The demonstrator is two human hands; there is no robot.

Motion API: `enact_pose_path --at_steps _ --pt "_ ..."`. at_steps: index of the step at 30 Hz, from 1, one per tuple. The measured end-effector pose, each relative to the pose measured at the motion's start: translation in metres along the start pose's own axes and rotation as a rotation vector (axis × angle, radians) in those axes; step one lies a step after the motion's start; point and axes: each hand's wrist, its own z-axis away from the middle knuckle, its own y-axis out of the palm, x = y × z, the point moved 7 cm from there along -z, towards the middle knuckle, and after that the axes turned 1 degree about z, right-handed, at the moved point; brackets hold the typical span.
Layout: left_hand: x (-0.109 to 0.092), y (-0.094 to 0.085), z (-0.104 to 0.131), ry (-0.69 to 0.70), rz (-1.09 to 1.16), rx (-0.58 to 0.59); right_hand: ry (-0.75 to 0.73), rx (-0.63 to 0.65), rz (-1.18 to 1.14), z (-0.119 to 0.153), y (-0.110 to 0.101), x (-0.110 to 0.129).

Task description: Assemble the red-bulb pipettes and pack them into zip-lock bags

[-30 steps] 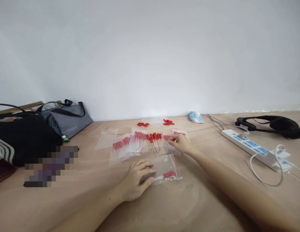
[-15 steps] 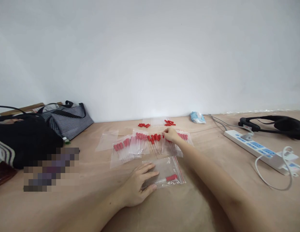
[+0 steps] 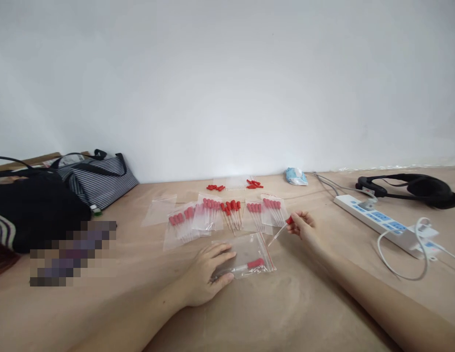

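Note:
My right hand (image 3: 302, 227) is closed on the red rubber bulb of a dropper (image 3: 280, 233). The dropper's clear tube points down and left, its tip close to the mouth of a clear zip bag (image 3: 242, 245). My left hand (image 3: 211, 271) lies on that bag's left side, fingers spread. One dropper with a red bulb (image 3: 255, 263) is inside the bag. Behind, several loose droppers (image 3: 232, 208) lie between filled bags. One filled bag (image 3: 274, 205) is at the right, another (image 3: 211, 210) at the left.
Loose red bulbs (image 3: 215, 187) and more red bulbs (image 3: 254, 184) lie near the wall, with clear tubes (image 3: 236, 183) between them. A flat bag (image 3: 159, 210) lies at left. A power strip (image 3: 381, 220) and cable are on the right; a striped bag (image 3: 106, 181) stands at left.
My right hand has moved right and nearer from the row of droppers, bringing one dropper out by its bulb. My left hand stays on the bag.

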Motion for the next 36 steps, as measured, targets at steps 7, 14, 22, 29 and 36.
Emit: enact_pose_path --at_steps 7,14,22,29,36 --pt "0.0 0.001 -0.001 0.011 0.009 -0.004 0.113 0.063 -0.085 0.024 0.027 -0.003" --pt "-0.001 -0.001 -0.001 0.004 0.008 -0.012 0.255 0.475 0.137 0.053 0.059 -0.014" --pt "-0.002 -0.001 -0.001 0.004 0.016 -0.012 0.0 0.596 0.46 0.053 0.072 -0.016" --pt "-0.001 0.0 -0.001 0.012 0.007 -0.02 -0.079 0.734 0.55 0.059 0.077 -0.009" --pt "0.0 0.002 0.0 0.007 -0.014 -0.007 -0.26 0.386 0.647 0.003 0.082 0.01"
